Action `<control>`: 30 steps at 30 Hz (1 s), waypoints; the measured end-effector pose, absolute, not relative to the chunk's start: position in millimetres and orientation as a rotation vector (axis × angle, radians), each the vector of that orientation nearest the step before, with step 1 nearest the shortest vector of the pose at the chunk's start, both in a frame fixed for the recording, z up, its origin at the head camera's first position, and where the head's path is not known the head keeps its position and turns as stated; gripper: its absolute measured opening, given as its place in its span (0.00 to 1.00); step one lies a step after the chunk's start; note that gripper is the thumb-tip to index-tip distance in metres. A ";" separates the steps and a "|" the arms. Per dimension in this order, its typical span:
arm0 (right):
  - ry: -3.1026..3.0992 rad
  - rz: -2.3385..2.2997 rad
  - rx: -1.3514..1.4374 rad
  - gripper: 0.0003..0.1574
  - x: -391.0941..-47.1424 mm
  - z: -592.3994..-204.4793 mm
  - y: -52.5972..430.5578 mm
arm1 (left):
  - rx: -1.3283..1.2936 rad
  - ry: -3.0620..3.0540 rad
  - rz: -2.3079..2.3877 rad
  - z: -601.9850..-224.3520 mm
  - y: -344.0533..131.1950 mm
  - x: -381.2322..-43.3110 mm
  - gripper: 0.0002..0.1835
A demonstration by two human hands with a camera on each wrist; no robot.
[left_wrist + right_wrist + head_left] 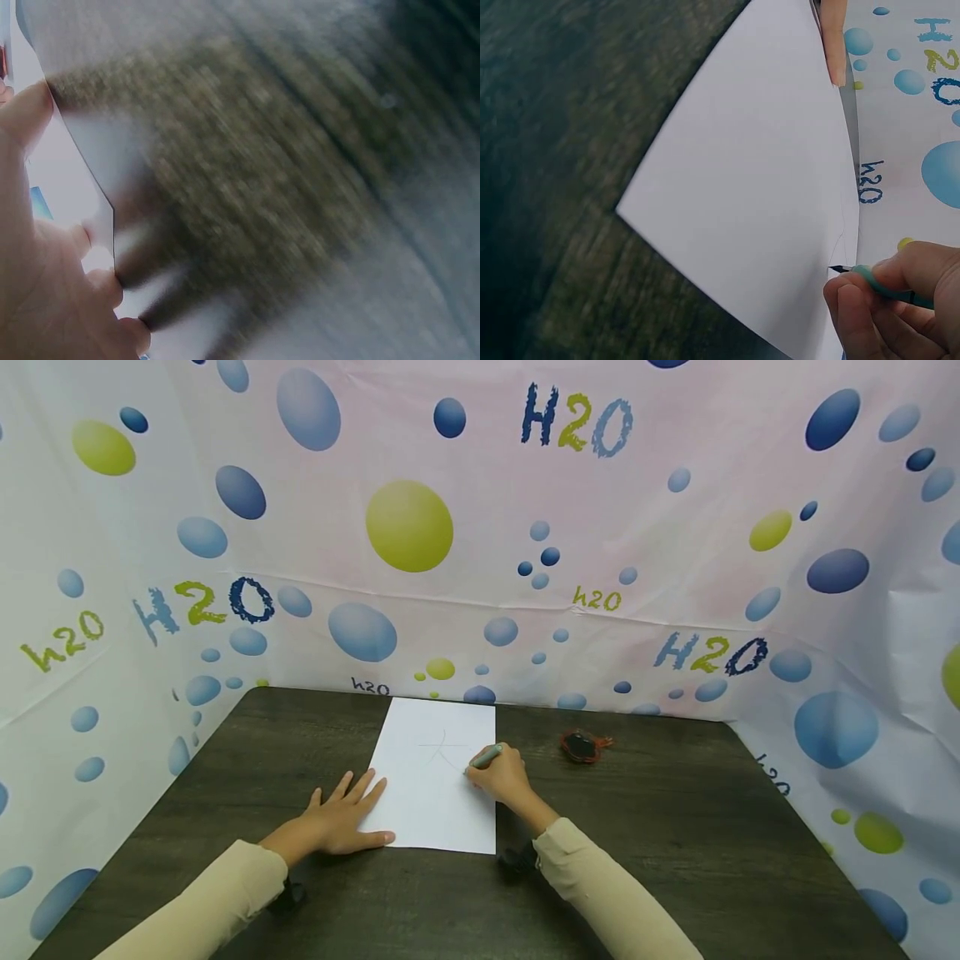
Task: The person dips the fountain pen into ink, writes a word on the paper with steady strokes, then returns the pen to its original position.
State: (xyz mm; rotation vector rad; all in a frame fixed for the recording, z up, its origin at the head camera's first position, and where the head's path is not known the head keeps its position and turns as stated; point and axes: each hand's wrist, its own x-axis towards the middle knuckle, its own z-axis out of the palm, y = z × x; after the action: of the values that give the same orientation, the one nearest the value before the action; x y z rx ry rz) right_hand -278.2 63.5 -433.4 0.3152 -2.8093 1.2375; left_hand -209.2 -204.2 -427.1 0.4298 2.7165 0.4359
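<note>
A white sheet of paper [431, 802] lies on the dark table, with a few thin lines [442, 747] drawn on its upper half. My left hand [339, 817] rests at the sheet's left edge, fingers spread and thumb on the lower left corner. Over the right side of the sheet, my right hand [504, 777] pinches a green pen [487, 756]. In the right wrist view the black tip of the pen [841, 268] meets the paper beside a faint line. The left wrist view shows the left hand [45, 277] along the paper's edge.
On the dark wooden table [637, 827], right of the paper, lies a small black object with orange-red edging [583, 746]. Behind the table hangs a white backdrop [660, 552] with blue and green dots and H2O lettering.
</note>
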 end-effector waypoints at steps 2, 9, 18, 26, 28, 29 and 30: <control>-2.799 1.259 0.322 0.06 -277.7 -433.2 64.1 | 0.432 2.716 0.439 -426.4 -203.9 -209.3 0.51; -2.767 1.295 0.351 0.05 -277.1 -433.0 66.0 | 0.446 2.719 0.436 -427.0 -203.7 -210.2 0.51; -2.790 1.304 0.318 0.05 -275.6 -431.2 67.6 | 0.454 2.718 0.456 -426.2 -203.4 -209.6 0.51; -2.721 1.560 0.248 0.07 -281.4 -426.3 74.2 | 0.434 2.712 0.453 -425.6 -203.6 -208.1 0.51; -2.699 1.623 0.222 0.06 -283.3 -419.8 77.1 | 0.433 2.712 0.456 -425.5 -203.7 -207.6 0.51; -2.685 1.643 0.220 0.06 -284.3 -416.2 78.7 | 0.434 2.712 0.458 -425.5 -203.7 -207.3 0.51; -2.669 1.667 0.224 0.06 -285.5 -412.5 80.9 | 0.435 2.712 0.461 -425.4 -203.6 -207.1 0.51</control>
State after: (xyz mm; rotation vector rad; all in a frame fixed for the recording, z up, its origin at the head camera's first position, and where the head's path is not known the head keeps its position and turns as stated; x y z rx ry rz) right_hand -285.5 80.9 -412.5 0.2237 -2.6688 1.6671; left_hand -207.1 -203.6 -425.4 0.4349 2.7122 0.4613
